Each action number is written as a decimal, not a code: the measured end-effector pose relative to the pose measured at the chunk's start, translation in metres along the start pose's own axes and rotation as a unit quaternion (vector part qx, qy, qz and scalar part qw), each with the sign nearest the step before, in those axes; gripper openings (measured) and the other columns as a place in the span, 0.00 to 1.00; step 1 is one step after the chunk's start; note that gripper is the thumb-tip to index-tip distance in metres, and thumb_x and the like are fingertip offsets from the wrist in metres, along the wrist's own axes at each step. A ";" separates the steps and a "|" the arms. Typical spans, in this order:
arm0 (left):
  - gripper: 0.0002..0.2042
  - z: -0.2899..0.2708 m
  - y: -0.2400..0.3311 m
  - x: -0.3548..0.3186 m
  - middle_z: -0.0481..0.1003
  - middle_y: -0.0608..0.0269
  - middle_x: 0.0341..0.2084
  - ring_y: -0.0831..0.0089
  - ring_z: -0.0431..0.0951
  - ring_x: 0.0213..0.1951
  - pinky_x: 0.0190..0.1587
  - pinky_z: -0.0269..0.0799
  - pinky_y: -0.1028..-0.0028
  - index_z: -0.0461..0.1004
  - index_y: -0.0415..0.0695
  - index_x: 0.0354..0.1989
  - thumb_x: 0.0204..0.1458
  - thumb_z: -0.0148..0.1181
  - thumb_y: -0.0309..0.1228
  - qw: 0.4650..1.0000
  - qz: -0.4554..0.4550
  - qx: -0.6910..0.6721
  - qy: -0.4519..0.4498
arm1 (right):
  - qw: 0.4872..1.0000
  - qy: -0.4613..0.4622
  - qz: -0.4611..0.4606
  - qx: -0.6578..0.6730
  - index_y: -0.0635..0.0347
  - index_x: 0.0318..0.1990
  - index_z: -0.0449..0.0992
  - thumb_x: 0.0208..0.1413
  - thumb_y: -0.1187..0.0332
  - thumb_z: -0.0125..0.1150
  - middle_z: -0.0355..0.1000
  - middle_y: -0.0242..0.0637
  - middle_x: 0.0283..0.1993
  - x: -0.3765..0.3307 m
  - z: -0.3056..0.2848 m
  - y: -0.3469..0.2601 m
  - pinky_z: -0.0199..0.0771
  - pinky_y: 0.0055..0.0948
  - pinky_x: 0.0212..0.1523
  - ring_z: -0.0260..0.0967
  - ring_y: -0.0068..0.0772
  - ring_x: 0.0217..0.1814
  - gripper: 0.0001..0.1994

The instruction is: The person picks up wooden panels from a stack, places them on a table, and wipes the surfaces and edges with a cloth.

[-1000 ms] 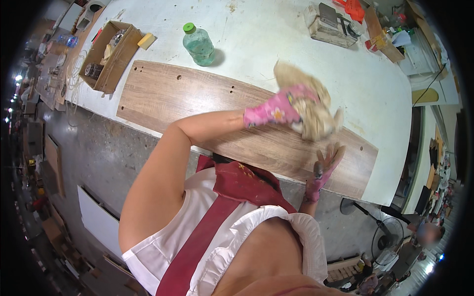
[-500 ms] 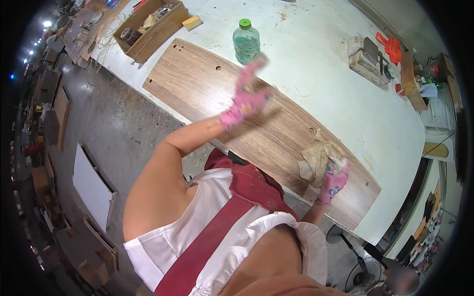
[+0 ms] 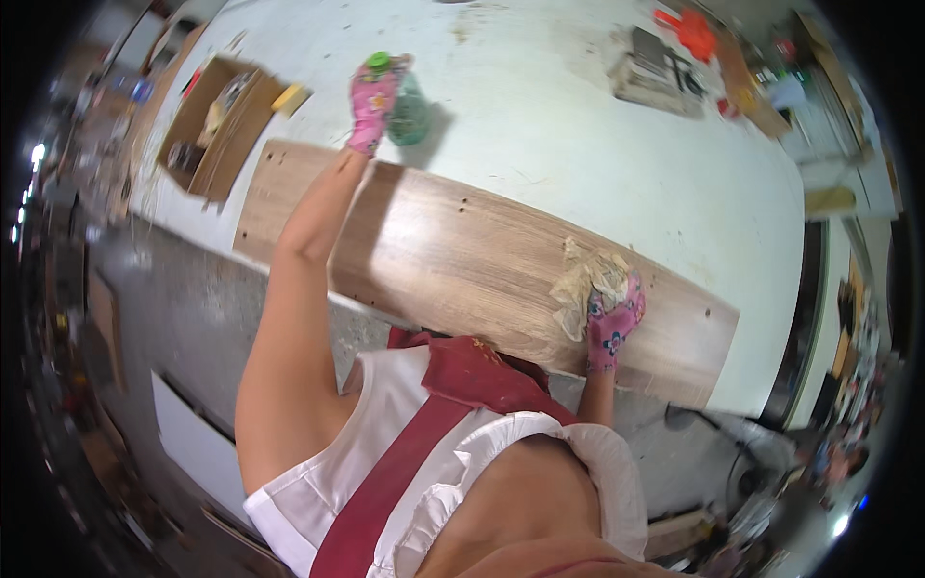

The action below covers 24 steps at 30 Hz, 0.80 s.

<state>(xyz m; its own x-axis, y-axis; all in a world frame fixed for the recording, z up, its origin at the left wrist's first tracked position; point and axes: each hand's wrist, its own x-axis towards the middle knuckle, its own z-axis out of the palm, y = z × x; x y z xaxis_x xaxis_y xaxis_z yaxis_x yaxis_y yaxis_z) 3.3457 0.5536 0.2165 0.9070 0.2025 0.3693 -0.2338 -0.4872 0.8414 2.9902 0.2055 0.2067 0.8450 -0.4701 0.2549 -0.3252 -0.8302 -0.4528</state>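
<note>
My left hand point(image 3: 372, 101), in a pink flowered glove, grips a clear green plastic bottle point(image 3: 410, 114) near its green cap point(image 3: 379, 61). The bottle is tilted, and I cannot tell whether its base still touches the table. My right hand point(image 3: 618, 310), gloved alike, is closed on a crumpled cream-coloured rag point(image 3: 578, 281) lying on the board. Under both arms stretches a long wood-grain board point(image 3: 462, 255) with curved far edge and small drilled holes.
The board lies along the near edge of a large white table point(image 3: 540, 116). A cardboard box point(image 3: 220, 135) with odds and ends stands at the far left, a yellow block point(image 3: 290, 99) beside it. At the far right are a grey-topped stack point(image 3: 655, 72) and a red plastic bag point(image 3: 690, 35).
My left hand has moved from above the board to the bottle and taken hold of it. My right hand stays on the rag. The whole view has turned somewhat.
</note>
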 end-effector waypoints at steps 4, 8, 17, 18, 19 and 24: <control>0.08 0.010 0.014 0.046 0.75 0.67 0.26 0.78 0.72 0.30 0.36 0.67 0.79 0.75 0.44 0.34 0.50 0.50 0.29 0.993 0.042 -0.108 0.020 | 0.999 0.030 -0.036 -0.004 0.53 0.55 0.61 0.38 0.57 0.58 0.59 0.39 0.56 0.002 0.005 0.003 0.43 0.35 0.60 0.52 0.39 0.59 0.32; 0.06 0.029 0.010 0.107 0.74 0.63 0.31 0.78 0.70 0.27 0.33 0.66 0.79 0.72 0.39 0.34 0.49 0.51 0.23 0.920 0.069 -0.385 -0.024 | 0.997 -0.029 -0.004 -0.070 0.52 0.57 0.59 0.41 0.50 0.52 0.57 0.35 0.57 0.010 -0.014 -0.008 0.39 0.34 0.61 0.49 0.33 0.61 0.33; 0.13 0.046 -0.068 0.163 0.68 0.58 0.45 0.65 0.65 0.49 0.48 0.63 0.64 0.66 0.41 0.45 0.54 0.43 0.30 0.983 0.038 -0.139 -0.111 | 0.987 -0.032 -0.102 -0.122 0.47 0.60 0.53 0.45 0.40 0.42 0.53 0.35 0.61 0.004 -0.037 -0.010 0.34 0.49 0.59 0.45 0.35 0.64 0.35; 0.16 0.031 -0.076 0.170 0.67 0.57 0.49 0.63 0.62 0.54 0.52 0.59 0.63 0.64 0.41 0.50 0.54 0.43 0.32 0.994 -0.005 -0.066 -0.083 | 0.984 -0.043 -0.138 -0.105 0.47 0.60 0.54 0.45 0.40 0.42 0.53 0.36 0.60 0.003 -0.036 -0.016 0.36 0.49 0.59 0.46 0.36 0.64 0.35; 0.19 0.042 -0.068 0.150 0.64 0.58 0.50 0.63 0.60 0.55 0.53 0.58 0.62 0.61 0.42 0.52 0.52 0.43 0.36 0.998 0.004 0.004 -0.056 | 0.981 -0.055 -0.155 -0.098 0.47 0.59 0.55 0.45 0.41 0.43 0.53 0.37 0.60 -0.008 -0.022 -0.026 0.37 0.49 0.58 0.47 0.37 0.63 0.34; 0.38 0.048 0.106 -0.066 0.53 0.61 0.58 0.62 0.52 0.59 0.57 0.51 0.59 0.46 0.46 0.60 0.45 0.45 0.57 0.895 0.288 -0.207 -0.271 | 0.984 -0.094 -0.139 -0.054 0.47 0.52 0.63 0.45 0.40 0.42 0.62 0.40 0.52 -0.009 -0.018 -0.010 0.53 0.46 0.51 0.58 0.37 0.53 0.30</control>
<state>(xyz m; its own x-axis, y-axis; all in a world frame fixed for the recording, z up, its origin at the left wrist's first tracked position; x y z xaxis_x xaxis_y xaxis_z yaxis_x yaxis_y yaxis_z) 3.2779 0.4483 0.2621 0.6046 -0.4775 0.6375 -0.7250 0.0016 0.6887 2.9786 0.2127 0.2243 0.9682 -0.1644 0.1886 -0.1046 -0.9507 -0.2920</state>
